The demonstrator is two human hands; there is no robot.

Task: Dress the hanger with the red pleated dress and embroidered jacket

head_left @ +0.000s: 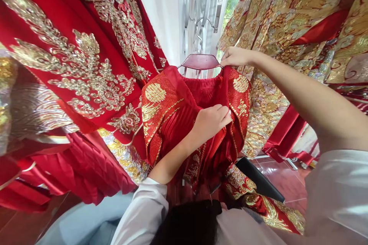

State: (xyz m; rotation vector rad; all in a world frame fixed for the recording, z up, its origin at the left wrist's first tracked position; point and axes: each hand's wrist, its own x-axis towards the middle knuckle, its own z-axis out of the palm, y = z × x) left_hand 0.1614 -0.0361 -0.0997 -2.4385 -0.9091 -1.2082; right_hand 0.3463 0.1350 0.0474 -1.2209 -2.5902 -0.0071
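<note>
A red skirt with gold embroidered panels and pleats hangs in front of me, its gathered waistband at the top. It is on a dark red clothes hanger whose metal hook points up. My right hand is closed at the right end of the hanger, just above the skirt's right shoulder-like corner. Lower down, my left hand lies across the front of the skirt with its fingers closed on red cloth near the waist opening. The fingertips of both hands are partly hidden.
A red garment with silver-gold beadwork hangs close on the left. Gold brocade garments hang on the right. Behind the hanger stands a white metal door frame. A black flat object and embroidered cloth lie below, over reddish floor tiles.
</note>
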